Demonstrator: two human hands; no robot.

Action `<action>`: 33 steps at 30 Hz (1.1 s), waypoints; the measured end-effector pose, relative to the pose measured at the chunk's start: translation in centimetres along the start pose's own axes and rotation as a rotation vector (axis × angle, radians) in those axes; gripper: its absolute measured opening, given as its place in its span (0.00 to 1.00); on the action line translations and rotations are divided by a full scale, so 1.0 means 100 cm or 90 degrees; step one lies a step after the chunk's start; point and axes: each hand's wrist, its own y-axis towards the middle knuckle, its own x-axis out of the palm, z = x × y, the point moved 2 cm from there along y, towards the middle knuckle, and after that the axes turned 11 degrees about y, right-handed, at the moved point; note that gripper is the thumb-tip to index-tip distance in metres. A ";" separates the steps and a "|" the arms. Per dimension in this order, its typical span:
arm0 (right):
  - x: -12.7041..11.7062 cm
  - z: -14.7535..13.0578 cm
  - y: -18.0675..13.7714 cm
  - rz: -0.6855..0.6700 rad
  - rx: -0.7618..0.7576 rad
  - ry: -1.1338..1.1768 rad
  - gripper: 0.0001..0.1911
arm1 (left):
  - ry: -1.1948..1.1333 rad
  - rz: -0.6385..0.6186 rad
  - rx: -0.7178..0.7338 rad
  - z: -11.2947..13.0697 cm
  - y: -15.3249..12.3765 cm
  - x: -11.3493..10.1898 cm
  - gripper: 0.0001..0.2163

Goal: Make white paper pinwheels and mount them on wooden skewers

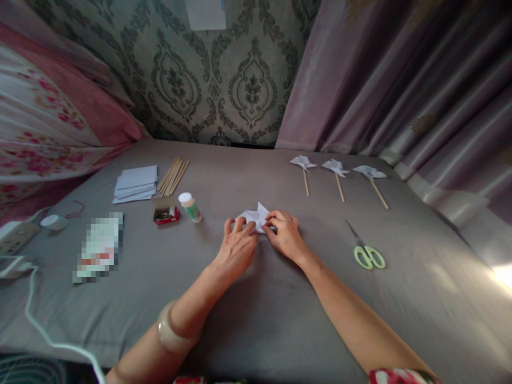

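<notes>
Right hand [285, 234]: thumb and forefinger are closed on the right edge of a white folded-paper piece [252, 216] with one pointed flap. Left hand [237, 248]: bent fingers touch the paper's left and near portion; whether they grip cannot be told. The paper lies on the grey cloth-covered surface [248, 320], between both sets of fingers.

Left of the left fingers, nearest: a standing green-and-white bottle with a white cap [191, 208]. Farther left: an open red cardboard box [170, 217] of small metal pieces. Beyond these: light wooden sticks [173, 176], just beside stacked white paper sheets [136, 184].

Right of the right fingers: scissors with pale green handles [369, 256], points directed away. Beyond the scissors, in a row: three white paper pinwheels on wooden sticks [335, 168].
</notes>
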 end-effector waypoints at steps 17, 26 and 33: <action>0.005 0.004 0.008 0.020 0.020 -0.017 0.07 | 0.013 -0.010 0.007 0.003 0.000 -0.004 0.13; 0.006 0.004 0.010 0.011 0.028 -0.018 0.07 | 0.021 -0.008 0.009 0.003 0.001 -0.004 0.11; 0.005 0.003 0.012 -0.005 0.050 -0.033 0.07 | 0.008 0.004 0.009 0.004 0.001 -0.004 0.11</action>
